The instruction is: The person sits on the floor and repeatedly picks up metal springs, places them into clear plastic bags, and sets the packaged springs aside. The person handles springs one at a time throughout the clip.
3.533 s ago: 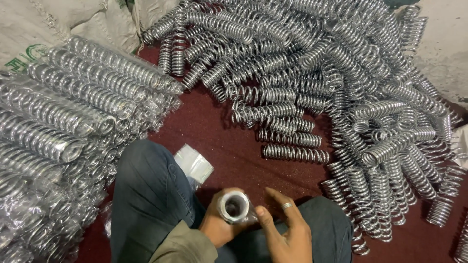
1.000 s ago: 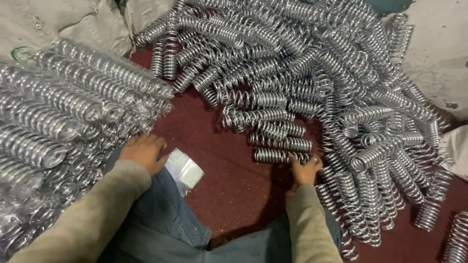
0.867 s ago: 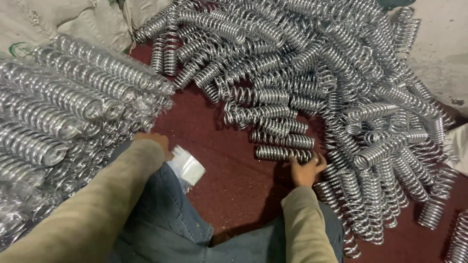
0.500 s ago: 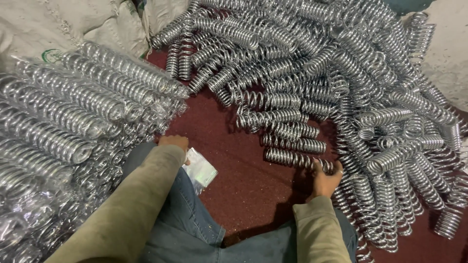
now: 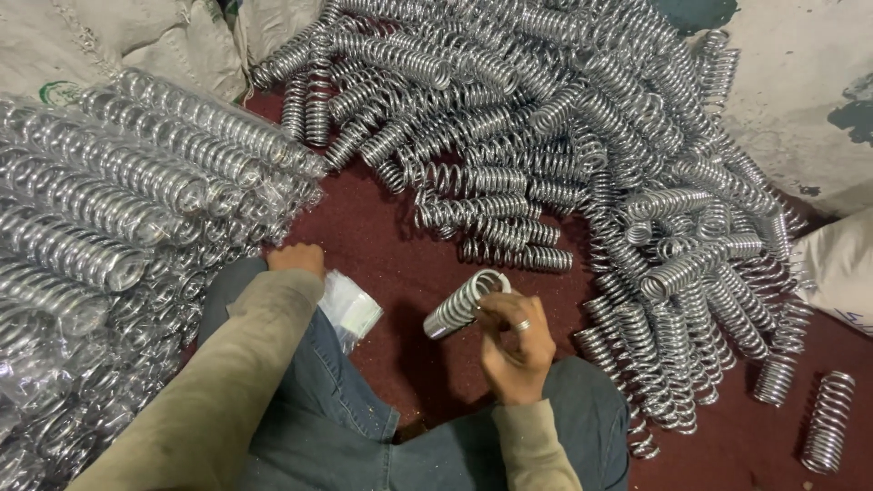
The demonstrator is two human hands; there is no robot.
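My right hand [image 5: 516, 344], which was reaching into the loose pile a moment ago, now lifts one chrome coil spring [image 5: 464, 304] pinched in its fingertips. My left hand [image 5: 296, 258] rests by the clear plastic sleeves [image 5: 350, 309], fingers hidden, so I can't tell their grip.

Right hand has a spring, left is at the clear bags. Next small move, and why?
Probably draw one bag from the bags with the left hand and bring it toward the spring. The right hand holds that spring bare, while the stack at left lies already wrapped in clear film.
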